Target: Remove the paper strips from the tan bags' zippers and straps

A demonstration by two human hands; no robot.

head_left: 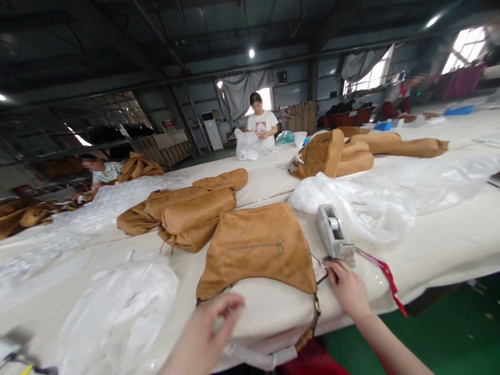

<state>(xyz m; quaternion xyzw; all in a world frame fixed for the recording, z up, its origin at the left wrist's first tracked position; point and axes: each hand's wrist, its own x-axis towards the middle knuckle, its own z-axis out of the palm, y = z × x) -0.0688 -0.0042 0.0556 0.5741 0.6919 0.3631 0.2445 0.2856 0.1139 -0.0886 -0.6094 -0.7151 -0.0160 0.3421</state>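
A tan leather-look shoulder bag (258, 250) lies flat on the table before me, its zipped pocket facing up. From its right side the strap, with a metal ring, runs down over the table edge, part of it in white wrapping (269, 359). My left hand (207, 328), a little blurred, is by the bag's lower left edge, thumb and fingers apart with nothing between them. At the bag's right side my right hand (347, 286) has its fingers closed on the edge of a small pale hang tag (320, 271) with a dark cord. A grey tape dispenser (332, 232) stands just beyond that hand.
More tan bags (199, 211) lie beyond, others (332, 153) farther right. Clear plastic bags (351, 203) and bubble wrap (97, 208) cover parts of the table (269, 185). A red ribbon (390, 281) trails from the dispenser. A person (261, 125) stands across; others work farther off.
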